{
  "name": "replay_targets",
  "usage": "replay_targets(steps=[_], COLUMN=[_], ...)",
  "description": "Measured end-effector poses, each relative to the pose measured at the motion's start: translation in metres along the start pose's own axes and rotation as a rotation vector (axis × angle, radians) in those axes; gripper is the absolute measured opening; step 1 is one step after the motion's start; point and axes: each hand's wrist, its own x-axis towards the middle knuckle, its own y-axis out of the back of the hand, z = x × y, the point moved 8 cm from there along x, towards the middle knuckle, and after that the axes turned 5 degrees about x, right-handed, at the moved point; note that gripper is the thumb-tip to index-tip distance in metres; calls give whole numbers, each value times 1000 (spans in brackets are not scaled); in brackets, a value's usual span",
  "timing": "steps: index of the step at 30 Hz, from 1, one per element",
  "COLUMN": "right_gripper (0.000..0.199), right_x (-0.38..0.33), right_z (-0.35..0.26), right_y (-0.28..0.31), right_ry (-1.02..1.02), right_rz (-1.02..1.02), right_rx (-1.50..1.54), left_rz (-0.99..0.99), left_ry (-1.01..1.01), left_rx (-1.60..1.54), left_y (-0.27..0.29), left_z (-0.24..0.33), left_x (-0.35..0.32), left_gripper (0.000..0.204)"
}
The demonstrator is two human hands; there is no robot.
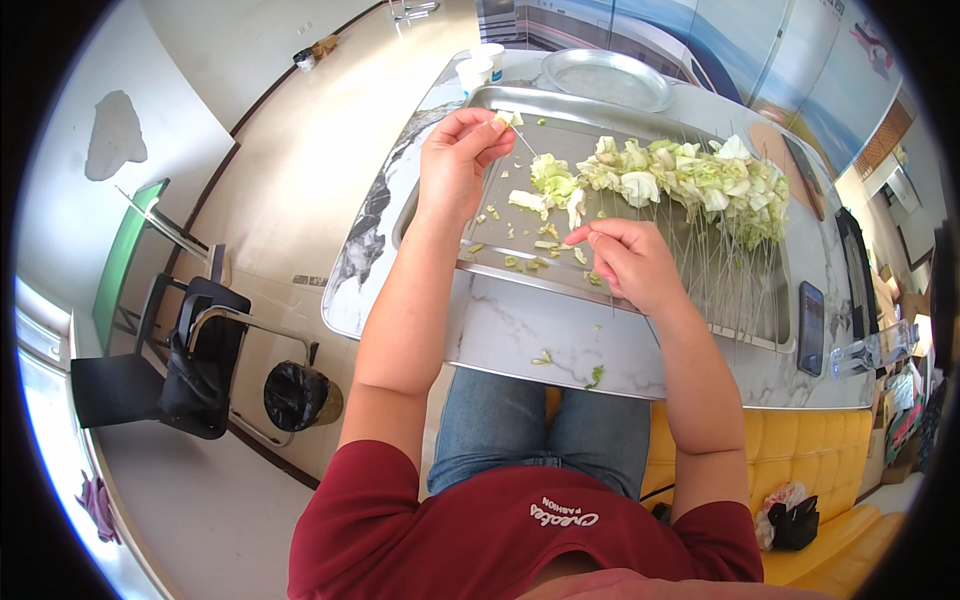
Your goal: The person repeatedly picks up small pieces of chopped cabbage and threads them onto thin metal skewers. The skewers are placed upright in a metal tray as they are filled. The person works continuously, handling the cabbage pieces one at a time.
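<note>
Over the far left of the metal tray [510, 165], my left hand [461, 165] pinches a small pale cabbage piece [512, 118] between thumb and fingertips. A thin skewer [524, 141] slants from that piece toward my right hand [637, 266]. My right hand is closed around the skewer's lower part, index finger stretched along it, and a thin end shows below the palm. Much of the skewer is hard to make out against the tray. Several skewers threaded with cabbage leaves [690, 180] lie bunched across the tray's right half, bare sticks toward me. Loose cabbage scraps [530, 262] lie near my right hand.
White paper cups [475, 74] and a round metal plate [608, 80] stand at the far edge. Right of the tray are a phone [811, 328], a clear plastic bottle [873, 350] and a knife on a board [803, 175]. A black-lined bin [297, 393] stands at left.
</note>
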Motion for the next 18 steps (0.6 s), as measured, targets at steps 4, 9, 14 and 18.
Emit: replay_targets(steps=[4, 9, 14, 18], right_gripper=[25, 24, 24, 25], right_x=[0, 0, 1, 0], right_z=[0, 1, 2, 2], right_y=[1, 1, 2, 2], right_ry=[9, 17, -1, -35], right_rz=[12, 10, 16, 20], right_rx=[-13, -35, -45, -28], left_rz=[2, 14, 11, 17], left_ry=[42, 120, 37, -129], left_rx=[-29, -90, 46, 293], left_y=[1, 4, -1, -4], left_z=[-3, -10, -1, 15], left_x=[0, 1, -2, -5], left_gripper=[7, 5, 6, 8])
